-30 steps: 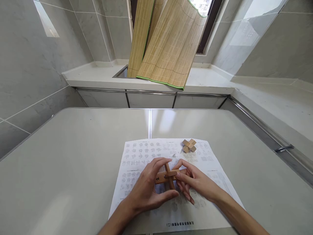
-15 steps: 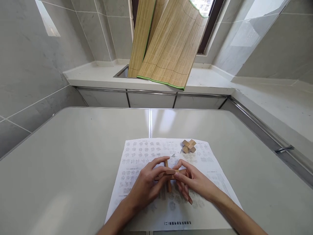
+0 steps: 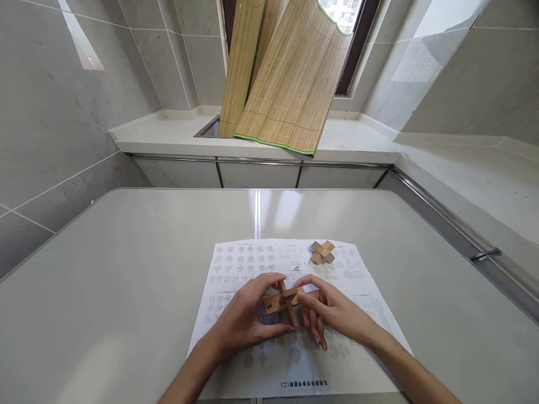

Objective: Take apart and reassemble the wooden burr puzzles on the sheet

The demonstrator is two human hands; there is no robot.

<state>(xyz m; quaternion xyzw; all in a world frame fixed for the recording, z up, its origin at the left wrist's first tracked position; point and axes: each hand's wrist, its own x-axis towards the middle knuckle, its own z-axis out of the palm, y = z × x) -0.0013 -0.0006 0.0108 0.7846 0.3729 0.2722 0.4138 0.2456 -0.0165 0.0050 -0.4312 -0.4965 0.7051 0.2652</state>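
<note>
Between my hands is a partly assembled wooden burr puzzle (image 3: 274, 304), its brown pieces crossing one another. One flat piece has a dark "2" marked at its left end. My left hand (image 3: 248, 314) spans a crossing stick, with fingertips at its upper end and the thumb at its lower end. On the right side, my right hand (image 3: 326, 306) pinches the puzzle between thumb and index finger, its other fingers curled below. Under both hands lies a large printed sheet (image 3: 236, 283) covered with small diagrams. A second wooden burr puzzle (image 3: 323, 253), star-shaped, rests on the sheet's upper right.
The sheet lies on a pale glossy table (image 3: 126, 280) with a seam down its middle. Beyond the table is a white ledge (image 3: 168, 134), with a bamboo mat (image 3: 290, 84) hanging over it by the window. Tiled walls stand at both sides.
My left hand has opened wider, its thumb moving down to the stick's lower end, so the "2" piece shows. The puzzle has turned slightly. My right hand keeps its pinch.
</note>
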